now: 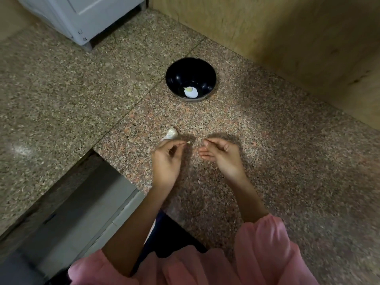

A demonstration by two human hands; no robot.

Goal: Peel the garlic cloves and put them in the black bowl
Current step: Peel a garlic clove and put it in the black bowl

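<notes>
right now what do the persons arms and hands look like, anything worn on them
Both hands are bare: no gloves, rings, watch or bracelets show on the left hand or the right hand. The forearms are uncovered too. Loose pink fabric sleeves with a gathered, puffy shape end around the elbows, the cloth soft and plain, with no print or markings visible.

A speckled granite counter (pixel 267 151) fills most of the view, a thin seam running from its middle toward one o'clock. A tan wooden wall panel (pixel 287 38) borders it at two o'clock. A pale grey appliance (pixel 82 15) stands at eleven o'clock. Grey cabinet fronts (pixel 82 202) show at seven o'clock
</notes>
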